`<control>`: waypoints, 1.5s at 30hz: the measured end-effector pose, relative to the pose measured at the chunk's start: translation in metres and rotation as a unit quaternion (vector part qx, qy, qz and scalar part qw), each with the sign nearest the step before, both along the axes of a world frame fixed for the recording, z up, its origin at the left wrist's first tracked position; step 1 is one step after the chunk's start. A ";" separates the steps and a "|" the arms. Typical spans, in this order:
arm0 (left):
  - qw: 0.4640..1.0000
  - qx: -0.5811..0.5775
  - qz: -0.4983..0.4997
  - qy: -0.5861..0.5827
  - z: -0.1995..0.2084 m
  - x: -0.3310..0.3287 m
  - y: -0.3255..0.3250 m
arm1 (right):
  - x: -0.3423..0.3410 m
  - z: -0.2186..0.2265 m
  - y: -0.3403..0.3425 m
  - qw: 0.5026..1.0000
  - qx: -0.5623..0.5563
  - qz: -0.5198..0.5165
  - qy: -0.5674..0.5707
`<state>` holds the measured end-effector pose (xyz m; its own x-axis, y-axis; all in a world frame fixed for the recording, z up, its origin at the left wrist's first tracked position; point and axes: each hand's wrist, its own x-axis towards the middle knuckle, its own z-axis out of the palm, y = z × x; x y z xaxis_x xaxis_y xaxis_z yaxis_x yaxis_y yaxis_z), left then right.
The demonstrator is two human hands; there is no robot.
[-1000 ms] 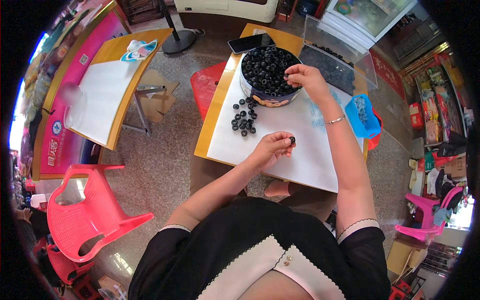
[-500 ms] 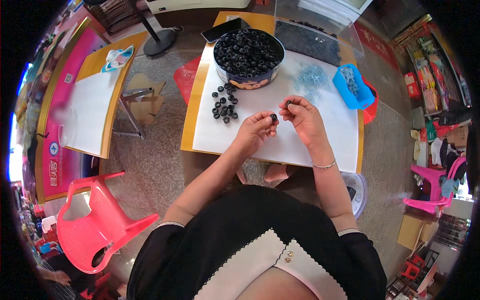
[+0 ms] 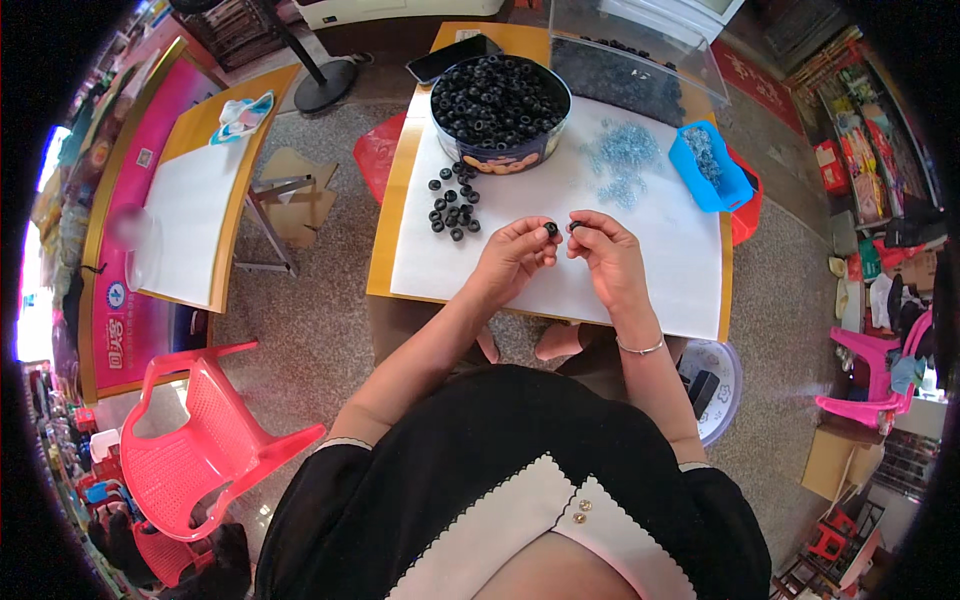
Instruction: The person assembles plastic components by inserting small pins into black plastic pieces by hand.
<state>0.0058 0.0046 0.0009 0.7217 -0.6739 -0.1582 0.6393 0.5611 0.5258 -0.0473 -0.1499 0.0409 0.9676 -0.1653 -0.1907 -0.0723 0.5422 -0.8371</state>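
Note:
Over the near part of the white-covered table, my left hand (image 3: 512, 262) pinches a small black ring-shaped piece (image 3: 551, 229) between thumb and fingers. Close beside it, my right hand (image 3: 612, 262) has thumb and fingertips pinched on a small dark piece (image 3: 575, 227), mostly hidden by the fingers. The two pieces are a short gap apart. Several loose black ring pieces (image 3: 455, 208) lie left of my hands. Behind them stands a round tin (image 3: 505, 158) heaped with the same black rings (image 3: 500, 100). Small clear-bluish pieces (image 3: 625, 155) are spread beyond my right hand.
A blue tray (image 3: 735, 190) of small bluish pieces rests at the table's right edge, by a red container (image 3: 748, 222). At the back are a clear bin (image 3: 700, 75) with black pieces and a phone (image 3: 452, 60). A pink chair (image 3: 200, 440) stands left.
My right hand has come down and closer to my left hand, bringing its piece level with the ring. My left hand keeps its pinch. The whole view has shifted slightly.

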 end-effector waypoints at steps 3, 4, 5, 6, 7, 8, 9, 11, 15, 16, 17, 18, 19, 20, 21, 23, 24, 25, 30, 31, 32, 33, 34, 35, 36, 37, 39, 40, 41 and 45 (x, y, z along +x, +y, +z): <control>1.000 0.017 0.000 -0.007 0.001 0.000 0.000 | -0.003 0.011 0.007 0.997 -0.065 -0.035 0.011; 0.999 0.029 -0.002 -0.015 0.002 0.000 0.000 | -0.004 0.013 0.009 0.995 -0.095 -0.036 0.012; 0.999 0.029 -0.001 -0.015 0.002 0.000 0.000 | -0.004 0.014 0.010 0.991 -0.125 -0.038 0.012; 0.999 0.032 -0.001 -0.017 0.003 0.000 0.000 | -0.005 0.013 0.010 0.991 -0.125 -0.038 0.012; 0.999 0.036 0.000 -0.020 0.003 0.000 0.000 | -0.006 0.011 0.009 0.984 -0.176 -0.032 0.004; 0.999 0.036 0.000 -0.020 0.002 0.000 0.000 | -0.006 0.010 0.009 0.974 -0.226 -0.026 -0.004; 0.999 0.032 0.000 -0.022 0.001 0.000 0.000 | -0.007 0.011 0.009 0.974 -0.226 -0.026 -0.004; 0.999 0.028 0.000 -0.025 -0.002 0.000 -0.001 | -0.008 0.013 0.012 0.956 -0.291 -0.040 -0.012; 0.998 0.027 0.011 -0.047 -0.008 -0.001 -0.004 | -0.008 0.016 0.016 0.931 -0.356 -0.055 -0.052; 0.998 0.026 0.016 -0.050 -0.008 -0.001 -0.005 | -0.008 0.016 0.016 0.905 -0.413 -0.058 -0.086; 0.998 0.026 0.015 -0.051 -0.009 -0.001 -0.005 | -0.008 0.017 0.016 0.873 -0.469 -0.061 -0.119; 0.998 0.031 0.020 -0.055 -0.009 -0.002 -0.005 | -0.008 0.019 0.017 0.873 -0.469 -0.060 -0.119; 0.997 0.036 0.026 -0.059 -0.009 -0.003 -0.005 | -0.010 0.023 0.019 0.860 -0.492 -0.060 -0.121; 0.997 0.036 0.026 -0.059 -0.009 -0.003 -0.005 | -0.011 0.026 0.020 0.846 -0.516 -0.059 -0.123; 0.996 0.040 0.031 -0.069 -0.009 -0.004 -0.006 | -0.011 0.026 0.019 0.846 -0.516 -0.059 -0.123; 0.995 0.044 0.036 -0.078 -0.009 -0.005 -0.006 | -0.013 0.027 0.017 0.839 -0.528 -0.047 -0.124; 0.993 0.058 0.038 -0.093 -0.008 -0.007 -0.005 | -0.013 0.028 0.017 0.839 -0.528 -0.046 -0.124; 0.991 0.072 0.040 -0.108 -0.008 -0.007 -0.004 | -0.013 0.029 0.016 0.839 -0.529 -0.030 -0.124; 0.990 0.075 0.039 -0.114 -0.008 -0.007 -0.006 | -0.011 0.024 0.002 0.859 -0.500 0.017 -0.109; 0.990 0.078 0.038 -0.112 -0.008 -0.007 -0.006 | -0.010 0.023 -0.002 0.886 -0.455 0.036 -0.077; 0.990 0.078 0.038 -0.112 -0.008 -0.007 -0.006 | -0.009 0.022 -0.005 0.910 -0.409 0.055 -0.046; 0.989 0.085 0.031 -0.117 -0.008 -0.008 -0.005 | -0.008 0.022 -0.007 0.910 -0.409 0.055 -0.046; 0.988 0.091 0.023 -0.122 -0.007 -0.008 -0.005 | -0.006 0.022 -0.010 0.927 -0.364 0.082 -0.030; 0.988 0.092 0.024 -0.122 -0.006 -0.008 -0.004 | -0.005 0.022 -0.012 0.942 -0.318 0.109 -0.013; 0.987 0.097 0.016 -0.130 -0.006 -0.008 -0.004 | -0.003 0.023 -0.015 0.942 -0.317 0.109 -0.013; 0.985 0.101 0.008 -0.137 -0.005 -0.008 -0.004 | -0.002 0.024 -0.017 0.924 -0.358 0.131 -0.045; 0.986 0.099 -0.009 -0.137 -0.004 -0.008 -0.003 | 0.000 0.028 -0.020 0.902 -0.396 0.154 -0.076; 0.986 0.097 -0.027 -0.136 -0.003 -0.009 -0.002 | 0.000 0.032 -0.020 0.890 -0.410 0.175 -0.092; 0.986 0.097 -0.027 -0.135 -0.003 -0.008 -0.002 | 0.001 0.034 -0.021 0.877 -0.424 0.196 -0.108; 0.987 0.101 -0.061 -0.113 -0.005 -0.007 0.001 | 0.003 0.032 -0.023 0.849 -0.456 0.218 -0.153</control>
<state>-0.0012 0.0055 -0.0036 0.6698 -0.7290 -0.1413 0.5484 0.3573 0.7561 -0.0446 -0.1725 0.0727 0.9559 0.2778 0.0953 0.1967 -0.3643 -0.9103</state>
